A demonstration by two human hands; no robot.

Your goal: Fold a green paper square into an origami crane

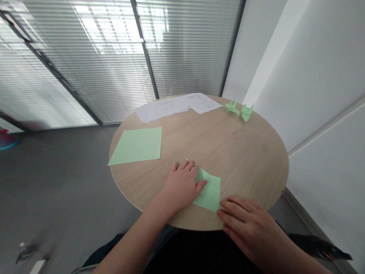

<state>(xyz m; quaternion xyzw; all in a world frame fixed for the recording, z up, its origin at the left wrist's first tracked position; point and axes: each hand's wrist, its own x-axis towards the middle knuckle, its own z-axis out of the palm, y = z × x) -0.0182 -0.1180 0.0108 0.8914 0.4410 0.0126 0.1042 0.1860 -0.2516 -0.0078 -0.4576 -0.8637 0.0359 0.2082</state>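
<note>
Pale green paper in a small, angular, seemingly folded piece (210,192) lies near the close edge of the round, light wood-grain tabletop (242,152), at the lower centre of the frame. The bare right hand (253,228), lower right, has its fingers extended at the piece's near corner; whether they pinch it I cannot tell. The bare left hand (182,186) spreads over the piece's left part, palm down, pressing rather than gripping; the hands are apart. Working this well likely means holding the left palm firm, lining up the edges and creasing evenly outward from the middle. Counting outward: one piece under the hands, one large flat green sheet (138,146) at centre left, two small folded green paper figures (232,108) at upper right, and at least two overlapping white printed papers (168,108) at upper centre.
</note>
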